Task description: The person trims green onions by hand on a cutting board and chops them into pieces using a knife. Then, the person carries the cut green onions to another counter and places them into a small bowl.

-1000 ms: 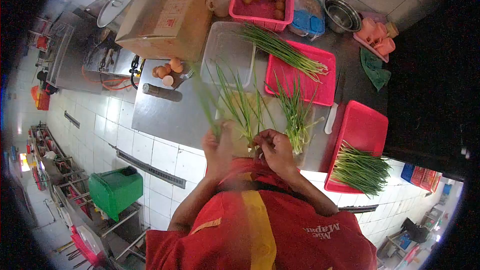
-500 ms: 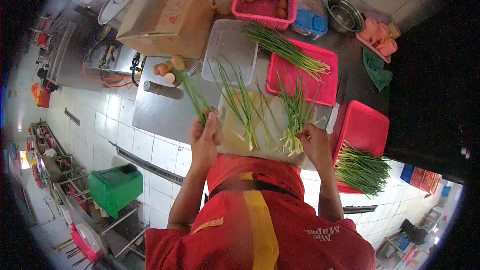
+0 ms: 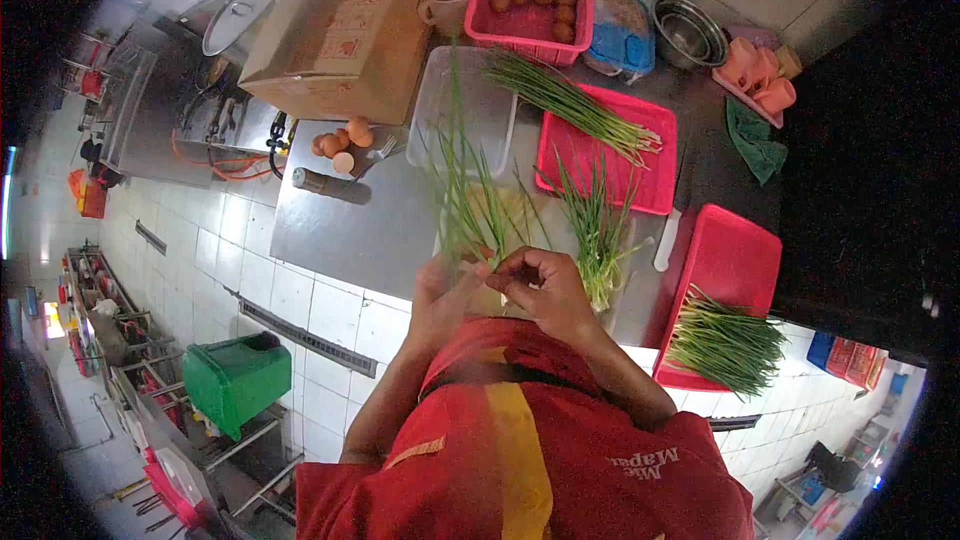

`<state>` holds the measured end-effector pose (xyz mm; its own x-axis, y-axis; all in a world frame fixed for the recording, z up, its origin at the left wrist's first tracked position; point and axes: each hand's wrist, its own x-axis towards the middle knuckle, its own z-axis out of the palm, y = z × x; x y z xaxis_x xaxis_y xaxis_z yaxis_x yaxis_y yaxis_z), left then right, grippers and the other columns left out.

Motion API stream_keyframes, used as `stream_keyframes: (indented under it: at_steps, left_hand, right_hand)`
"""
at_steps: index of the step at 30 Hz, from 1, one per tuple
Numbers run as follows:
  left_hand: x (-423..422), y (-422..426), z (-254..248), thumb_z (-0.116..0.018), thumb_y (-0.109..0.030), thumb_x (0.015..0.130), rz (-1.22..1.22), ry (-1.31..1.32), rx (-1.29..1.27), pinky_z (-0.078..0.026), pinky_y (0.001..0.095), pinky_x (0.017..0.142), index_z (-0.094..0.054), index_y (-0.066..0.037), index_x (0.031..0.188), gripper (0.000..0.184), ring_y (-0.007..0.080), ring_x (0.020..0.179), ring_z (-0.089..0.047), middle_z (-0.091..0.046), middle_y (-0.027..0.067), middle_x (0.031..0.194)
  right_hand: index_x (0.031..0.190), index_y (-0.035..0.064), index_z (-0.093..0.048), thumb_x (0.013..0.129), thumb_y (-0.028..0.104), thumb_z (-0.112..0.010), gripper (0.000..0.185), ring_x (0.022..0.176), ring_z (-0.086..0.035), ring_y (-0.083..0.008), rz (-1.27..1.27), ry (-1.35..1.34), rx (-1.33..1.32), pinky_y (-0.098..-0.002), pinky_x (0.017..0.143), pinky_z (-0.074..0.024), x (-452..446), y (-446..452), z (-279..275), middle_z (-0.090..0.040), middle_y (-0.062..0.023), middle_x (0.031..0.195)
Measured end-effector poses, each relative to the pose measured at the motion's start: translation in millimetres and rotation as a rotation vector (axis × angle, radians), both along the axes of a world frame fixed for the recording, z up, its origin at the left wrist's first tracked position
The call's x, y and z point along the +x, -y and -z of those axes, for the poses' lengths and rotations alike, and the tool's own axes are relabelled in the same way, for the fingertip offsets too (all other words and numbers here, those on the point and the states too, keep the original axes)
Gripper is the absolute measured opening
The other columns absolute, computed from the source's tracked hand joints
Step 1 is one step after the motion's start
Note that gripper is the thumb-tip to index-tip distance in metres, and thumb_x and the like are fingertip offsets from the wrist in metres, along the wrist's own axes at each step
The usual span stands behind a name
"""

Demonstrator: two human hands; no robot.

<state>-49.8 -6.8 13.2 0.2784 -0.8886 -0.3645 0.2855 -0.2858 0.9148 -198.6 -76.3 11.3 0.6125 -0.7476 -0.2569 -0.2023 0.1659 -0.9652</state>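
Observation:
My left hand (image 3: 448, 285) is closed around the lower ends of a few spring onions (image 3: 455, 165), whose green tops point away from me and are blurred. Right beside it, my right hand (image 3: 548, 288) pinches at the stalk ends, fingertips nearly touching the left ones. Both hands are over the near edge of a pale cutting board (image 3: 625, 260). Loose spring onions lie on the board just beyond my fingers, partly hidden. To the right on the board rests a bunch of spring onions (image 3: 598, 240), white ends toward me.
Beyond the board are a clear plastic container (image 3: 440, 105) and a pink tray (image 3: 655, 185) with spring onions. A knife (image 3: 667, 240) lies at right, near another pink tray (image 3: 735, 250). Eggs (image 3: 330, 145), a fork, a cardboard box (image 3: 340, 35) and a pink basket (image 3: 530, 30) stand farther off.
My left hand has moved right with its spring onions, now over the board. My right hand has left the right-hand bunch and come left to meet it.

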Motion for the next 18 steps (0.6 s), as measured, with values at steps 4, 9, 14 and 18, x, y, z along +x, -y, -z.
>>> stream_keyframes:
  at_steps: [4, 9, 14, 18]
  left_hand:
    - [-2, 1, -6, -0.061, -0.011, 0.088, -0.016, 0.117, 0.002, -0.044, 0.0222, 0.067, -0.066, -0.002, 0.097, 0.014, 0.0064, 0.075, -0.055, -0.064, 0.0007, 0.085]
    - [0, 1, -11, -0.060, -0.009, 0.087, 0.016, 0.087, 0.052, -0.044, 0.0226, 0.069, -0.066, -0.001, 0.096, 0.014, 0.0072, 0.076, -0.055, -0.064, 0.0004, 0.084]
    - [-2, 1, -4, -0.060, -0.016, 0.089, -0.046, 0.197, -0.026, -0.027, 0.0197, 0.043, -0.068, -0.004, 0.090, 0.014, 0.0015, 0.050, -0.037, -0.057, -0.0038, 0.067]
    - [4, 1, -6, -0.061, -0.016, 0.089, -0.101, 0.242, -0.081, -0.027, 0.0200, 0.043, -0.068, -0.004, 0.090, 0.014, 0.0016, 0.049, -0.037, -0.058, -0.0029, 0.068]
  right_hand:
    - [0.089, -0.0014, -0.064, 0.085, 0.006, -0.064, 0.009, 0.064, -0.051, -0.0051, -0.008, -0.028, -0.051, -0.0208, 0.058, -0.0427, -3, -2, -5, -0.062, -0.0001, 0.076]
    - [0.088, -0.0020, -0.063, 0.088, 0.006, -0.060, 0.009, 0.062, -0.048, -0.0058, 0.052, 0.110, 0.076, -0.0224, 0.057, -0.0415, -4, -7, 19, -0.058, 0.0001, 0.073]
    - [0.087, -0.0025, -0.061, 0.091, 0.009, -0.056, 0.013, 0.063, -0.047, -0.0060, 0.124, 0.097, 0.100, -0.0227, 0.059, -0.0420, -3, -11, 24, -0.055, 0.0001, 0.070]
    - [0.090, -0.0026, -0.060, 0.092, 0.010, -0.056, 0.013, 0.066, -0.051, -0.0065, 0.188, 0.113, 0.058, -0.0221, 0.061, -0.0439, -3, -11, 18, -0.058, -0.0009, 0.074]
